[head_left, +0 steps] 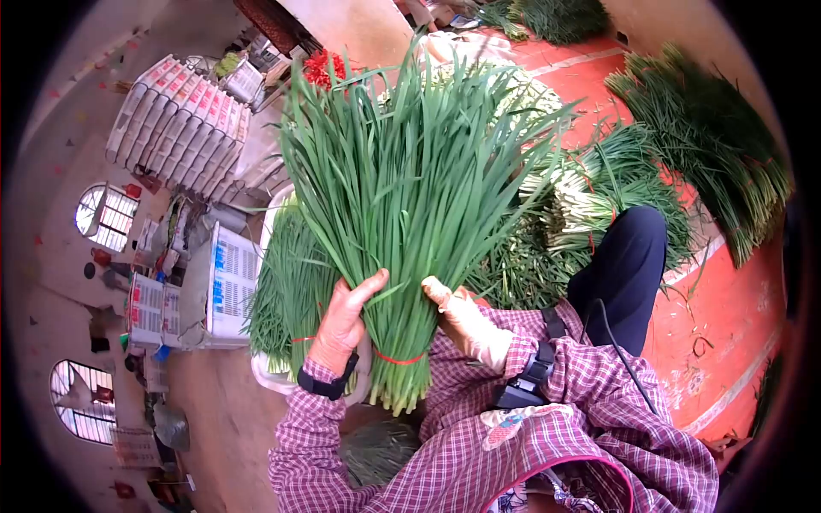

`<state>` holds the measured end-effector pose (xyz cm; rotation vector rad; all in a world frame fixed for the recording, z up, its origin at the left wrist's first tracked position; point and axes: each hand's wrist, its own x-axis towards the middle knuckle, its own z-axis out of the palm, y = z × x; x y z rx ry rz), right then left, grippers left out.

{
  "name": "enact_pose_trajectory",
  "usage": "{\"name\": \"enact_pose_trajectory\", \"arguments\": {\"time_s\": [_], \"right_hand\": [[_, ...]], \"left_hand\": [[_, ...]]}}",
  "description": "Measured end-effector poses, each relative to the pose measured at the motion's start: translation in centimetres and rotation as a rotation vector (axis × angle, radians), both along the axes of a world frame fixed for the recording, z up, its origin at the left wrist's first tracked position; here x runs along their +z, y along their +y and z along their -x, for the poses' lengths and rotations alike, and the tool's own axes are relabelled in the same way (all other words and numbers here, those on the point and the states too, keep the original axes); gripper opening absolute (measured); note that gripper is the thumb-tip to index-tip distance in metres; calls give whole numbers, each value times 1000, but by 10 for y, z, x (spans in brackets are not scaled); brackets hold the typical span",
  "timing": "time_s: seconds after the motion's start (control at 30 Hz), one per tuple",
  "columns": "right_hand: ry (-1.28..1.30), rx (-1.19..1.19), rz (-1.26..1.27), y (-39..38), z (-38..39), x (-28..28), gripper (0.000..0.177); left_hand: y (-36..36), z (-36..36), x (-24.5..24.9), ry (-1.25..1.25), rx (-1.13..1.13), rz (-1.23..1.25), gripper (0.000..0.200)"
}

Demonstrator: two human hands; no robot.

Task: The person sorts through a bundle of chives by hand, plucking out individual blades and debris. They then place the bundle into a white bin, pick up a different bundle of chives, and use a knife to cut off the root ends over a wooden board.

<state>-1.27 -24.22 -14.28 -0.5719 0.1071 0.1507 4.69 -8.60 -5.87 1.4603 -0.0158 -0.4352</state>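
A large bundle of green garlic chives stands upright before me, leaves fanned out at the top and pale cut ends at the bottom. Around its lower stems runs a red band. My left hand is wrapped about the left side of the bundle, thumb in front. On the opposite side my right hand, in what looks like a pale glove, grips the stems, its fingers hidden behind them. Beside my left hand, more banded chives lie in a white tub.
Banded chive bundles are piled on the red floor mat, with a darker heap along the right wall. White boxes stand stacked at the upper left, and another printed white box is nearer. Red ties lie beyond the bundle.
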Motion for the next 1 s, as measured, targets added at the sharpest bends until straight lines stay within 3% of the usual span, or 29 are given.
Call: {"name": "enact_pose_trajectory", "arguments": {"time_s": [0.07,0.2,0.33,0.5,0.57,0.63,0.7,0.73,0.77,0.83,0.9,1.0], "right_hand": [[-8,-71,-49,-15,-11,24,49],[57,26,60,-43,-32,40,59],[103,3,-138,-31,-26,9,54],[123,112,55,-31,1,-38,63],[131,479,503,-68,3,-40,72],[149,590,830,-95,6,-28,68],[10,664,1082,-118,7,-15,63],[-111,633,1287,-125,6,-1,54],[-270,418,1470,-128,5,12,47],[-371,113,1422,-125,-3,33,33],[-343,-8,1054,-108,-12,59,20],[-418,-103,964,-87,-32,67,15]], "left_hand": [[-2,5,-2,-103,25,-40,34],[0,1,3,-133,-67,15,35],[-1,10,7,-46,-42,16,37],[24,33,-44,58,38,23,42],[26,49,-59,34,80,96,42],[19,67,-67,-4,113,106,40],[10,81,-73,-49,164,89,40],[5,85,-75,-43,214,70,38],[4,86,-78,-35,212,72,38],[4,85,-84,-29,199,44,37],[-2,87,-80,-29,203,55,35],[-9,88,-76,-46,193,0,35]]}}
